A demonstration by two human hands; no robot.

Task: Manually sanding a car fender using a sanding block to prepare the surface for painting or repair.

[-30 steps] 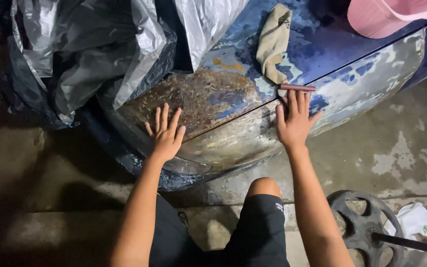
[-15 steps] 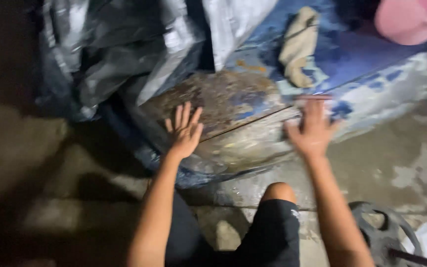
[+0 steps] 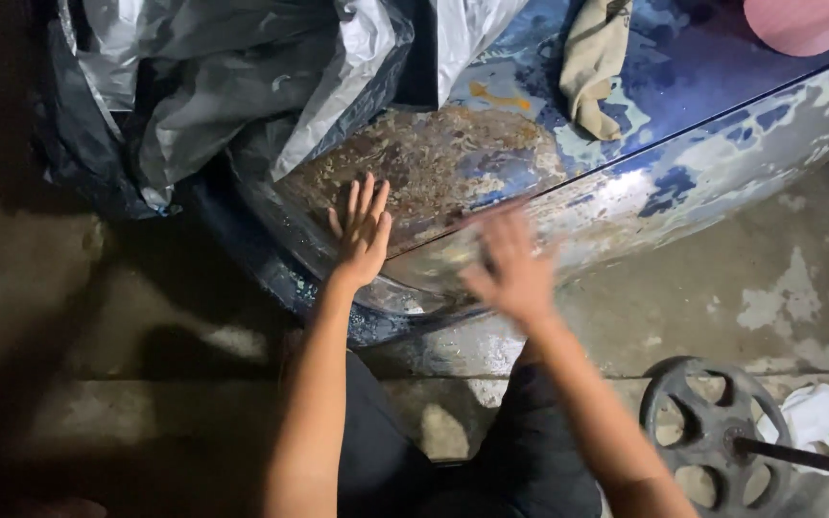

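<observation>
Left hand [image 3: 362, 230] flat on rusty car panel [image 3: 453, 163]; right hand [image 3: 510, 273] blurred, open, just beside panel.

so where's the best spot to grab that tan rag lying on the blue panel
Probably pinch the rag at its lower, bunched end, the part nearest the person, coming from above. It lies limp and crumpled on the sloping car panel, so the raised folds give the fingers something to close on. The right hand is closer.
</observation>
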